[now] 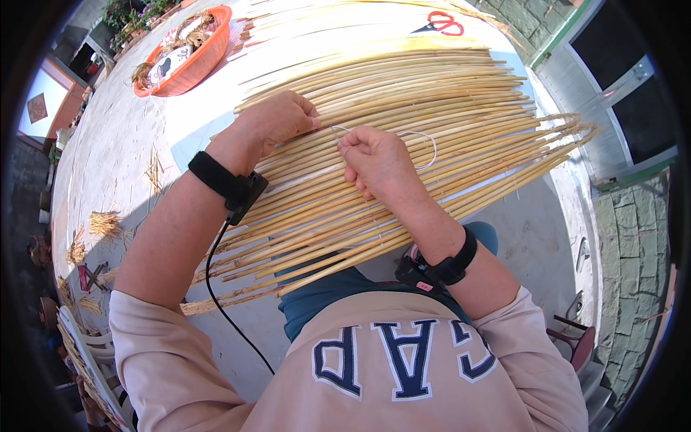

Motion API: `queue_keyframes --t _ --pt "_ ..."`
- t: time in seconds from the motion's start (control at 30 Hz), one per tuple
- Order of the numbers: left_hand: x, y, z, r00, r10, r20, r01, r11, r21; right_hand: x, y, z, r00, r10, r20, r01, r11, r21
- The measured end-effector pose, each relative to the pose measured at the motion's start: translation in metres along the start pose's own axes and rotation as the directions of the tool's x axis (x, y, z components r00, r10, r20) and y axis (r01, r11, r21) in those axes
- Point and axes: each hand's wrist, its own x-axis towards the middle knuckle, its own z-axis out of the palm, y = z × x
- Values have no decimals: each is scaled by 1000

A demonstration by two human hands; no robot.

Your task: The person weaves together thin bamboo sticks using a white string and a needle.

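Note:
A mat of long pale-yellow reeds (461, 101) lies across a white table, its near part over my knees. My left hand (277, 122) rests on the reeds, fingers curled and pinched near the white cord; what exactly they grip is hard to make out. My right hand (374, 162), just right of it, pinches white cord (434, 149), which loops out rightward over the reeds. A small pale piece at my right fingertips is too small to tell. Both wrists wear black strapped devices, with a cable from the left one.
Red-handled scissors (450, 25) lie at the table's far side. An orange basket (180, 72) holding bundles stands at the back left. Straw bunches (105, 223) lie on the floor at left, beside a white chair (90, 345) lower down. A door (597, 65) and stone wall (622, 245) are at right.

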Motion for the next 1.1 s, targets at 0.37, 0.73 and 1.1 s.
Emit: queue_keyframes --t 0.37,0.73,1.1 --pt "-1 -2 -1 999 43 -32 -43 999 7 6 14 8 992 -101 -71 100 995 -17" --pt "1 -2 3 993 87 -81 -91 995 -50 4 21 14 938 -278 -207 214 934 -286" --pt "-4 1 7 992 86 -90 -91 995 -51 4 22 15 917 -314 -246 221 914 -341"
